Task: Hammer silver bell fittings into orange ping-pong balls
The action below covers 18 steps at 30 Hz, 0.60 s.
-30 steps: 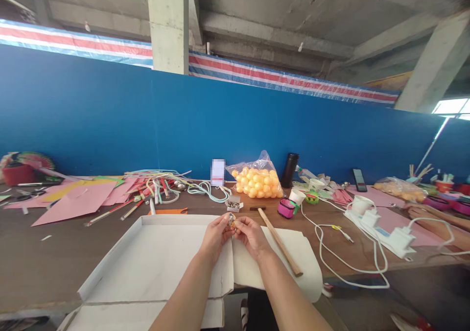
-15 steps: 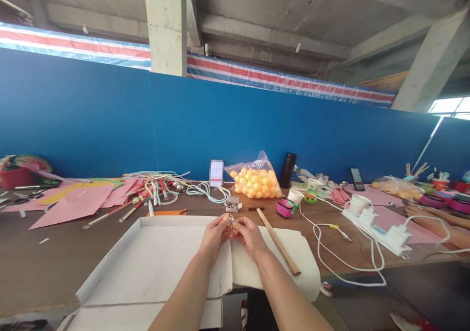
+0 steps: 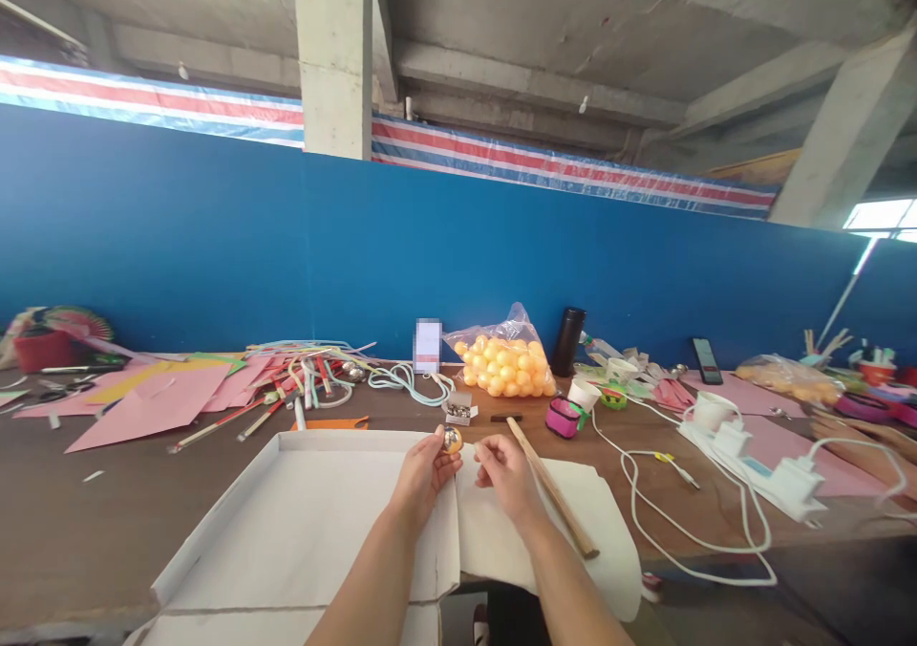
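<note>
My left hand [image 3: 424, 469] pinches a small shiny orange and silver ball [image 3: 452, 439] between thumb and fingers, above the far edge of a flattened white cardboard sheet [image 3: 315, 522]. My right hand [image 3: 503, 469] hovers just right of the ball with its fingertips pinched together; whether anything is in them is too small to see. A thin wooden stick [image 3: 551, 486] lies on the sheet beside my right hand.
A bag of orange balls [image 3: 505, 361], a small box of metal parts [image 3: 460, 407], a black flask [image 3: 568, 341], a pink tape roll [image 3: 563, 418], white cables and power strips [image 3: 731, 441] fill the right. Pink paper sheets [image 3: 147, 402] and straws [image 3: 315, 374] lie at left.
My right hand has pulled a little away from the ball to the right; before, both hands were together on it. The view shifted slightly.
</note>
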### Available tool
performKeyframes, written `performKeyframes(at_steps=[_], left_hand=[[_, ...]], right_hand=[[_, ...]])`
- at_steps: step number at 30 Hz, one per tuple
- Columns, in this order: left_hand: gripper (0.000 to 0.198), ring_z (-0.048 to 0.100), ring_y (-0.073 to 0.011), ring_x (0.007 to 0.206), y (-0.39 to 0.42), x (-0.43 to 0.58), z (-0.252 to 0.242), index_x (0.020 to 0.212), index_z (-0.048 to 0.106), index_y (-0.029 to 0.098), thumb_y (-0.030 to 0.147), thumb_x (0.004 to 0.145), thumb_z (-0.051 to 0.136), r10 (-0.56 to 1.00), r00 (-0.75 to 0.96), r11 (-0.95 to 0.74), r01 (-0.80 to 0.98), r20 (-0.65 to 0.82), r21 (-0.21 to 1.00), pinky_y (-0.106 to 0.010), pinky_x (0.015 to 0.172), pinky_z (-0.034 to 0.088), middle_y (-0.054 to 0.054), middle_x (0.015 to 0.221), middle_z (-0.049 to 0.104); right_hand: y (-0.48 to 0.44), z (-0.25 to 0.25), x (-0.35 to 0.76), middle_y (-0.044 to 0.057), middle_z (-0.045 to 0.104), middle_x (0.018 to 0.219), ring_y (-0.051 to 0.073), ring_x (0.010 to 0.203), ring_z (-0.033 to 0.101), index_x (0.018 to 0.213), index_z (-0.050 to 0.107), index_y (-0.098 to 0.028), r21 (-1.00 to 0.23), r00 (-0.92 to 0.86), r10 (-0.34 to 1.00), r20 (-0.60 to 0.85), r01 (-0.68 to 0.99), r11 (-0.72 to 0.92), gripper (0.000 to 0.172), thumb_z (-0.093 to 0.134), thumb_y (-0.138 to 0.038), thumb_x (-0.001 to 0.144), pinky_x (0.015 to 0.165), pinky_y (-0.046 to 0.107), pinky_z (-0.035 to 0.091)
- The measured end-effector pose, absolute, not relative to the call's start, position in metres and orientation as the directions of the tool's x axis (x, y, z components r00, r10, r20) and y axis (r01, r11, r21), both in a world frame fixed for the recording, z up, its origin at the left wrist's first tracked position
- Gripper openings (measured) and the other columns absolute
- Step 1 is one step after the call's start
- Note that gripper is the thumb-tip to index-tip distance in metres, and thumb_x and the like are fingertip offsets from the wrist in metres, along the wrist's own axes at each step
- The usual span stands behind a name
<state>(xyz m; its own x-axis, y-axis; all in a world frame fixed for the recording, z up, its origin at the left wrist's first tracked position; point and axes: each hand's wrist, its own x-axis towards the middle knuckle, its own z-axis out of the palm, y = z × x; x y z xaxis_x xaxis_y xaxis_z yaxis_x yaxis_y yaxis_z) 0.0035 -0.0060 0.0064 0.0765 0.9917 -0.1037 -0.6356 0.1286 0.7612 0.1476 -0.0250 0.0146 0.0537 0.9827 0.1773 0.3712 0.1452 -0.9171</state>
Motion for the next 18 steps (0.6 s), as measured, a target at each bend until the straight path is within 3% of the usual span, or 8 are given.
performKeyframes(at_steps=[3, 6, 8, 11, 15, 18], left_hand=[[0.025, 0.064, -0.0123, 0.060, -0.003, 0.004, 0.004, 0.081, 0.063, 0.009, 0.034, 0.079, 0.066, 0.991, 0.059, 0.131, -0.658, -0.122, 0.742, -0.024, 0.061, 0.057, -0.011, 0.076, 0.069], [0.023, 0.063, -0.0112, 0.058, -0.001, 0.004, 0.003, 0.080, 0.062, 0.010, 0.033, 0.080, 0.066, 0.990, 0.040, 0.127, -0.677, -0.136, 0.725, -0.023, 0.059, 0.057, -0.009, 0.072, 0.068], [0.022, 0.063, -0.0107, 0.056, 0.000, 0.004, 0.003, 0.079, 0.061, 0.011, 0.032, 0.079, 0.066, 0.990, 0.032, 0.124, -0.685, -0.141, 0.718, -0.022, 0.058, 0.056, -0.008, 0.070, 0.067], [0.021, 0.063, -0.0108, 0.054, -0.001, 0.004, 0.003, 0.079, 0.060, 0.011, 0.031, 0.078, 0.068, 0.990, 0.028, 0.122, -0.689, -0.141, 0.714, -0.022, 0.056, 0.056, -0.007, 0.070, 0.067], [0.021, 0.062, -0.0105, 0.054, -0.002, 0.004, 0.005, 0.079, 0.060, 0.011, 0.030, 0.077, 0.068, 0.990, 0.026, 0.117, -0.690, -0.137, 0.714, -0.022, 0.055, 0.056, -0.007, 0.069, 0.067], [0.020, 0.063, -0.0104, 0.054, -0.003, 0.003, 0.006, 0.079, 0.060, 0.011, 0.030, 0.078, 0.068, 0.990, 0.025, 0.116, -0.694, -0.136, 0.711, -0.021, 0.055, 0.056, -0.006, 0.068, 0.066]], right_hand=[[-0.036, 0.025, 0.188, 0.002, 0.068, 0.095, 0.020, 0.091, 0.064, 0.088, 0.061, -0.022, -0.782, 0.124, 0.963, 0.241, 0.612, 0.117, 0.014, 0.053, -0.033, 0.084, 0.081, 0.032, 0.047], [-0.043, 0.032, 0.233, 0.012, 0.065, 0.109, 0.033, 0.109, 0.056, 0.092, 0.064, -0.021, -0.614, 0.238, 0.947, 0.215, 0.787, -0.058, 0.022, 0.062, -0.032, 0.073, 0.084, 0.040, 0.042], [-0.046, 0.032, 0.252, 0.016, 0.065, 0.107, 0.037, 0.106, 0.058, 0.092, 0.066, -0.018, -0.520, 0.293, 0.945, 0.148, 0.836, -0.177, 0.027, 0.066, -0.033, 0.070, 0.080, 0.043, 0.043], [-0.045, 0.024, 0.260, 0.012, 0.069, 0.095, 0.031, 0.091, 0.065, 0.085, 0.067, -0.017, -0.437, 0.276, 0.960, 0.040, 0.869, -0.232, 0.017, 0.065, -0.030, 0.076, 0.076, 0.042, 0.046], [-0.038, 0.013, 0.251, 0.005, 0.065, 0.103, 0.020, 0.091, 0.063, 0.096, 0.063, -0.015, -0.428, 0.234, 0.972, -0.015, 0.877, -0.218, 0.018, 0.061, -0.030, 0.087, 0.081, 0.040, 0.050], [-0.031, 0.012, 0.247, 0.003, 0.066, 0.096, 0.014, 0.079, 0.064, 0.098, 0.062, -0.015, -0.527, 0.197, 0.979, -0.045, 0.828, -0.191, 0.019, 0.057, -0.031, 0.090, 0.070, 0.032, 0.053]])
